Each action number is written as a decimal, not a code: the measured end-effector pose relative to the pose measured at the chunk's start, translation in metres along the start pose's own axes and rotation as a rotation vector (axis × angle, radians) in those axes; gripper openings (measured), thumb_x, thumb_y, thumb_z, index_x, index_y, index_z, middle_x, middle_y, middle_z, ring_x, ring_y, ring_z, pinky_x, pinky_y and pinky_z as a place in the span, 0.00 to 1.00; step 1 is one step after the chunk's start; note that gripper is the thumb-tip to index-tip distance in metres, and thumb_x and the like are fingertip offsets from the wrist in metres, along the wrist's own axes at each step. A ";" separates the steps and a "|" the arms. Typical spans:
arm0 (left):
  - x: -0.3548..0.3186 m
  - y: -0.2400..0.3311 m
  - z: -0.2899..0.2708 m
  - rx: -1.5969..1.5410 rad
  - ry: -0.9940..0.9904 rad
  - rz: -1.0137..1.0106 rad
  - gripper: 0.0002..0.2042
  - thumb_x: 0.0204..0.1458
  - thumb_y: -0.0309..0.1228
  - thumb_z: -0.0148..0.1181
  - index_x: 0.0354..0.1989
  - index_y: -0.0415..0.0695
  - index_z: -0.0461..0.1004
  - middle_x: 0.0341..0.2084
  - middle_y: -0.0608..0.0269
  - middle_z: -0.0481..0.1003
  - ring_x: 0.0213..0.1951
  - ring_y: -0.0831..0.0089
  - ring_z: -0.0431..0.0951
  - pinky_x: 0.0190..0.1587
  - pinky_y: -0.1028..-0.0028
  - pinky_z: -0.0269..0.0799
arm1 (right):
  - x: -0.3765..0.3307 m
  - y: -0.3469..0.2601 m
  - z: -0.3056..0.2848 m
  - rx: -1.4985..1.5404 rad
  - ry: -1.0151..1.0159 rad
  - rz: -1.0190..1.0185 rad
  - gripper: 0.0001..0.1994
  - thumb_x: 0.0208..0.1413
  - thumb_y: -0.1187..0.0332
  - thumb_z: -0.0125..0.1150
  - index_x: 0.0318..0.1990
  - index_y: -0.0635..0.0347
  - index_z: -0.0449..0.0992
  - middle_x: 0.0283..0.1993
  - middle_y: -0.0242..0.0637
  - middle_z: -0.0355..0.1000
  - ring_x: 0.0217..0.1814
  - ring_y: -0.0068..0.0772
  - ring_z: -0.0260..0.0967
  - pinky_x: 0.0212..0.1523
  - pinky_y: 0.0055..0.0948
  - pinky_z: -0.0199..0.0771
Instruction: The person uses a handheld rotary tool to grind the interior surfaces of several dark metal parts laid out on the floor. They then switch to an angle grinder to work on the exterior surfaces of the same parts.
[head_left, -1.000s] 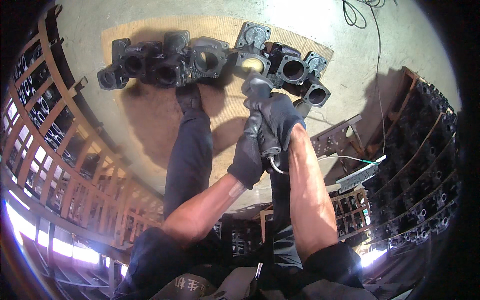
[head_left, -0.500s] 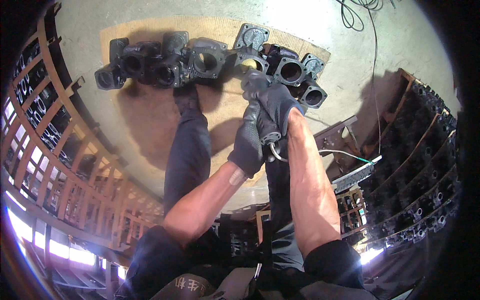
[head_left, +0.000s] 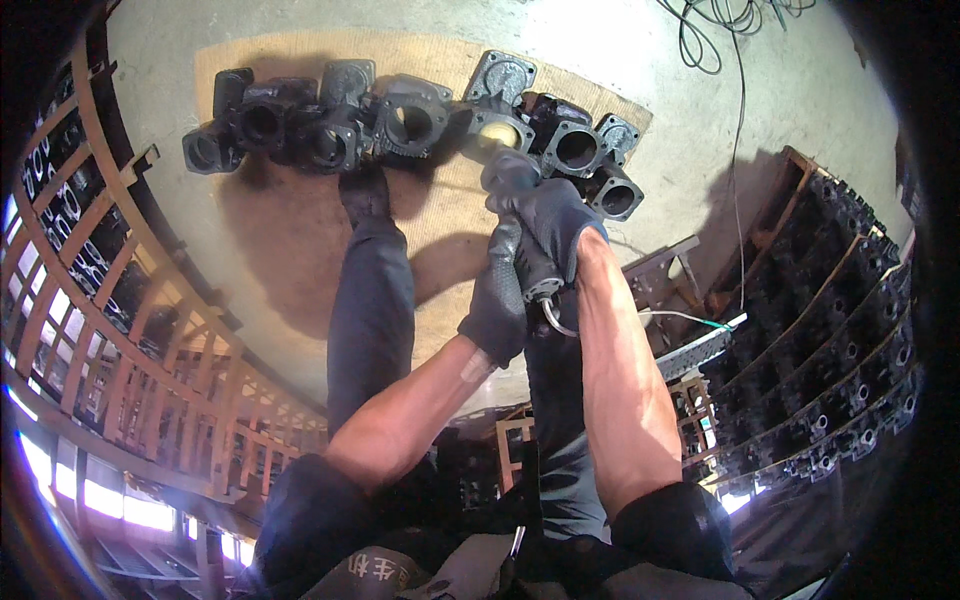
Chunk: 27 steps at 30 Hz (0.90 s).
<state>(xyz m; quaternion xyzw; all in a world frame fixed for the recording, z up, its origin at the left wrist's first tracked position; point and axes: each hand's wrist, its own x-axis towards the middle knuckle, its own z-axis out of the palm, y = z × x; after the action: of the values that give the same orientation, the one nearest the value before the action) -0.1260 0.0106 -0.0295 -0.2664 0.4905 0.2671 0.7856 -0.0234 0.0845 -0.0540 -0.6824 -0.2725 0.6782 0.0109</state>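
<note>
Both my hands wear dark grey gloves and grip a hand-held power tool (head_left: 532, 262). My left hand (head_left: 497, 295) wraps the rear of its body, near the hose fitting. My right hand (head_left: 548, 213) grips the front part. The tool's round head (head_left: 492, 133) presses on a casting (head_left: 499, 110) in a row of dark metal castings (head_left: 400, 120) with round bores. The castings lie on a brown mat (head_left: 300, 230) on the concrete floor. My legs in dark trousers (head_left: 368, 300) stand just behind the row.
Wooden crates (head_left: 120, 330) with dark parts curve along the left. More racks of castings (head_left: 840, 330) stand at the right. Cables (head_left: 720, 30) lie on the floor at the top right. A small metal frame (head_left: 665, 275) sits beside my right arm.
The tool and both hands have moved forward toward the castings, and the tool's head now sits on the one in the middle of the row.
</note>
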 end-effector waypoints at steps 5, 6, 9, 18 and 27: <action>0.013 0.012 0.007 -0.138 -0.126 -0.090 0.24 0.65 0.49 0.42 0.61 0.43 0.66 0.54 0.63 0.72 0.52 0.71 0.74 0.55 0.70 0.72 | 0.024 0.011 0.002 0.047 0.030 0.012 0.10 0.58 0.67 0.45 0.39 0.61 0.72 0.34 0.43 0.73 0.36 0.37 0.72 0.36 0.35 0.70; 0.015 0.013 0.009 -0.175 -0.159 -0.101 0.24 0.65 0.49 0.41 0.61 0.44 0.66 0.54 0.63 0.72 0.52 0.72 0.74 0.55 0.70 0.72 | 0.024 0.007 0.001 0.100 0.036 0.092 0.10 0.58 0.68 0.45 0.39 0.61 0.72 0.34 0.43 0.73 0.35 0.38 0.73 0.35 0.34 0.71; 0.016 0.010 0.006 -0.138 -0.122 -0.093 0.24 0.65 0.49 0.41 0.60 0.45 0.66 0.51 0.65 0.73 0.48 0.74 0.75 0.51 0.73 0.74 | 0.010 -0.011 -0.007 -0.004 0.034 0.049 0.10 0.57 0.67 0.46 0.39 0.61 0.72 0.34 0.43 0.73 0.34 0.37 0.72 0.35 0.34 0.71; -0.009 0.003 0.013 -0.010 0.067 -0.025 0.24 0.64 0.50 0.43 0.58 0.45 0.69 0.52 0.60 0.74 0.51 0.65 0.76 0.57 0.65 0.71 | -0.014 -0.024 -0.005 0.141 0.050 0.257 0.16 0.56 0.59 0.53 0.37 0.66 0.77 0.29 0.36 0.74 0.31 0.26 0.67 0.32 0.32 0.68; -0.016 0.000 0.010 -0.047 0.034 -0.052 0.23 0.65 0.49 0.42 0.56 0.45 0.70 0.51 0.61 0.75 0.49 0.67 0.77 0.56 0.66 0.72 | -0.012 -0.001 0.006 0.263 0.064 0.415 0.18 0.54 0.55 0.58 0.37 0.61 0.82 0.30 0.34 0.77 0.32 0.27 0.70 0.33 0.33 0.67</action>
<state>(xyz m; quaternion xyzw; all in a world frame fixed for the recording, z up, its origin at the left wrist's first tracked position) -0.1262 0.0151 -0.0110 -0.3017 0.4902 0.2535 0.7775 -0.0281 0.0787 -0.0435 -0.7376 -0.0356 0.6736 -0.0314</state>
